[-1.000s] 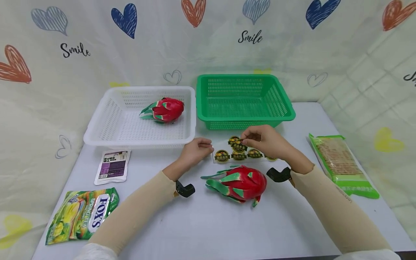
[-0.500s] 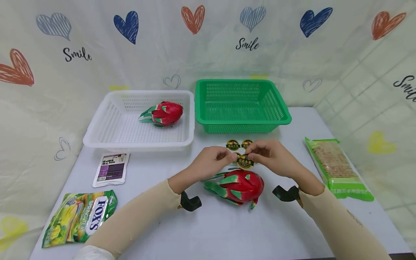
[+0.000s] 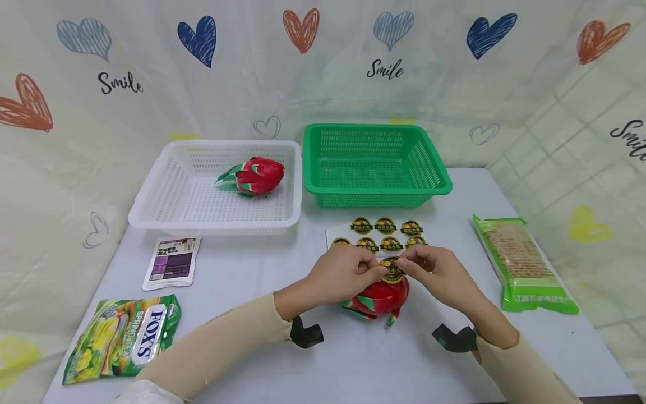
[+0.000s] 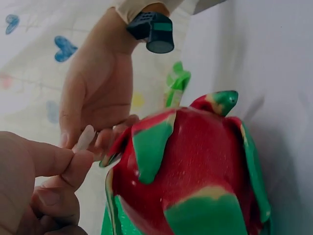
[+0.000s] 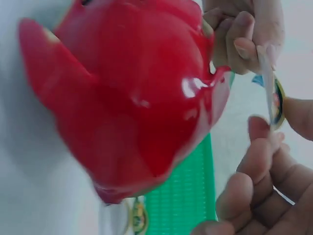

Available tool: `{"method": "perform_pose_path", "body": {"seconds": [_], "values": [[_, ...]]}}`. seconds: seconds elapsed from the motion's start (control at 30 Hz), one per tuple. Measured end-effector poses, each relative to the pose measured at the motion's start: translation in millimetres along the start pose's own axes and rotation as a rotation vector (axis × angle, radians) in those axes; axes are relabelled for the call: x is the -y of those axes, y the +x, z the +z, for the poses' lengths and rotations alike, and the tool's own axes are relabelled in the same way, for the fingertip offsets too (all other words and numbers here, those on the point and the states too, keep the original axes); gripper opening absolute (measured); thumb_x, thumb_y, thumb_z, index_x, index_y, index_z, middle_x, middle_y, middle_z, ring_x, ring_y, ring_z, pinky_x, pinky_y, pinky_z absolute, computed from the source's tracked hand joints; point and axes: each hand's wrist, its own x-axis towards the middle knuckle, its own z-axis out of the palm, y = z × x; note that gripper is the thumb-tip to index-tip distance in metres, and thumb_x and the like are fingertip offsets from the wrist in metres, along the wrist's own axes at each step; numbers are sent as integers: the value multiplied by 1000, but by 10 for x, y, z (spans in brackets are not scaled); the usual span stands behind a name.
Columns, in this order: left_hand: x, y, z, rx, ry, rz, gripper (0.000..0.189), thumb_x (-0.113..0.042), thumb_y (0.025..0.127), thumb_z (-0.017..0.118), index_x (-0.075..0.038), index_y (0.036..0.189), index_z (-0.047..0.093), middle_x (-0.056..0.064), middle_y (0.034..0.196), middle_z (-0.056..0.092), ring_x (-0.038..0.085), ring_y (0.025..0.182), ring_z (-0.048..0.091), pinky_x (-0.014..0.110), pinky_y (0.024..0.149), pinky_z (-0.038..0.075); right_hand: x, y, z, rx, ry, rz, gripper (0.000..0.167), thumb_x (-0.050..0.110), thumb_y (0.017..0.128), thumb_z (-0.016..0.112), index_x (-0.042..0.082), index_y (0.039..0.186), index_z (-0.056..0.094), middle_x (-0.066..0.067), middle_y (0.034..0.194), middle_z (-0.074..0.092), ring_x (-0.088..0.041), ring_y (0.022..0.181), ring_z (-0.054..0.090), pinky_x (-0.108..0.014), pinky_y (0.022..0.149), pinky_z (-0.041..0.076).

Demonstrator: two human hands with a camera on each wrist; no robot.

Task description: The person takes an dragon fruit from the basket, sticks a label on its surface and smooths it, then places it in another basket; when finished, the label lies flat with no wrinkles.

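Observation:
A round black-and-gold sticker (image 3: 391,270) is stretched between both hands, just above a red dragon fruit (image 3: 379,300) with green-tipped scales. My left hand (image 3: 344,274) pinches the sticker's left edge between thumb and forefinger. On the other side, my right hand (image 3: 440,276) pinches its right edge. The right wrist view shows the sticker (image 5: 278,102) almost edge-on, apart from the fruit (image 5: 132,93). In the left wrist view only a pale edge of the sticker (image 4: 84,138) shows. Behind the hands lies the sticker sheet (image 3: 334,233), partly hidden by them.
A white basket (image 3: 216,225) holding another dragon fruit (image 3: 259,177) stands at the back left, beside a green basket (image 3: 378,188). A purple-and-white packet (image 3: 172,262) and a Fox's candy bag (image 3: 123,336) lie left. A green-edged food bag (image 3: 525,261) lies right.
The right hand has lifted the sticker off the sheet and brought it nearer. The left hand has come in from the left and now pinches it too. Both hands have moved over the dragon fruit.

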Motion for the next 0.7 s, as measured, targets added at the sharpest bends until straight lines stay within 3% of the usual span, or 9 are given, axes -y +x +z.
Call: {"method": "perform_pose_path", "body": {"seconds": [0.1,0.27,0.53,0.7], "values": [[-47,-4,57,10,61,5,35,-38,102,66,-24,70,69,-14,47,41,0,49,41,17,46,26,-50,-113,48,-13,8,15,12,24,103,66,17,96,71,2,89,71,-17,76,62,-26,64,47],[-125,-29,105,40,151,9,54,-39,102,64,-23,52,51,-13,44,34,1,43,31,16,42,14,-139,-243,170,-52,37,2,12,21,103,67,21,91,69,4,85,69,-12,75,59,-26,62,47],[-223,-65,148,74,309,-23,54,-39,101,64,-25,51,51,-13,43,36,2,42,35,16,38,16,-232,-327,294,-95,42,-41,16,15,99,71,24,87,69,-3,74,64,-7,63,49,-24,54,42],[-263,-67,145,77,396,-39,61,-39,100,64,-24,47,39,-13,41,29,2,38,30,16,36,15,-244,-316,320,-99,19,-70,17,15,98,72,25,85,68,6,71,58,-5,62,45,-23,54,40]]}}
